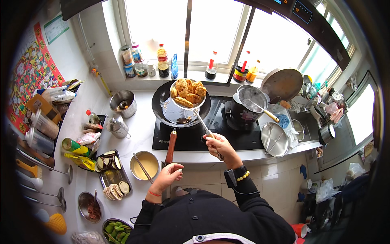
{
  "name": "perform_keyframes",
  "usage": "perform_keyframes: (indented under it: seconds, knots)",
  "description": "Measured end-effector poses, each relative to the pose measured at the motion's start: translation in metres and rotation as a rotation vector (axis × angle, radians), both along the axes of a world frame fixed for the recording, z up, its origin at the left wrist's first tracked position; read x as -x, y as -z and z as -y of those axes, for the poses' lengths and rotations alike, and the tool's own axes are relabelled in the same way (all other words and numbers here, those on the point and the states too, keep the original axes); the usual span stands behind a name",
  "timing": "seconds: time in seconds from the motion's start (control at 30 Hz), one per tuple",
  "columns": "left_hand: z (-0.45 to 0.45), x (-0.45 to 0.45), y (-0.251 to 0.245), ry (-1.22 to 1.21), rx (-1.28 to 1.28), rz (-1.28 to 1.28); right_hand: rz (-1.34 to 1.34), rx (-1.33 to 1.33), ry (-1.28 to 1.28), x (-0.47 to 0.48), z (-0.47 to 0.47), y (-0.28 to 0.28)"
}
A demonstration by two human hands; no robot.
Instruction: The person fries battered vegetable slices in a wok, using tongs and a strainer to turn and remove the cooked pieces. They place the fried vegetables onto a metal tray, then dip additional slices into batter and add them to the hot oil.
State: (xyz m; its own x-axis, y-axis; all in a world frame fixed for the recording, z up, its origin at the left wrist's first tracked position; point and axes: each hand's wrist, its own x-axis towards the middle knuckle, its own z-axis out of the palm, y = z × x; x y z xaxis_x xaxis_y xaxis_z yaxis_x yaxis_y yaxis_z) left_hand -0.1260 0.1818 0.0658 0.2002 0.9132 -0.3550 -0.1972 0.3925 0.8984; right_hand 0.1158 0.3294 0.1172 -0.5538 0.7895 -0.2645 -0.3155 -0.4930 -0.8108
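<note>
My right hand is wrapped around the handle of a skimmer. Its bowl is heaped with golden fried battered pieces and hangs over the far right part of a black wok. Dark oil and loose crumbs show in the wok. Just below the wok's brown wooden handle, my left hand hovers with loosely bent fingers and nothing visible in it. Beside it, a metal bowl of pale yellow batter has chopsticks leaning in it; their near ends reach my left wrist.
A steaming dark pot with a ladle stands on the right of the black hob. At left are a tray of sliced eggplant and lotus root, a bowl of minced meat, green peppers, a steel pot and a lidded steel jug.
</note>
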Motion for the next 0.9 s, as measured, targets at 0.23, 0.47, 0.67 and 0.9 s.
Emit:
perform_keyframes:
  seconds: [0.23, 0.47, 0.67, 0.9]
  knots:
    - [-0.001, -0.005, 0.007, 0.149, 0.028, 0.004, 0.156, 0.059, 0.039, 0.008, -0.01, 0.011]
    - [-0.009, -0.015, 0.035, 0.353, 0.075, 0.085, 0.039, 0.012, 0.025, 0.008, -0.003, 0.002]
    - [-0.037, -0.084, 0.083, 0.425, -0.055, 0.125, 0.039, 0.041, 0.001, -0.003, -0.015, 0.013]
    - [-0.078, -0.196, 0.123, 0.427, -0.162, 0.016, 0.051, 0.059, -0.076, -0.048, -0.02, 0.025]
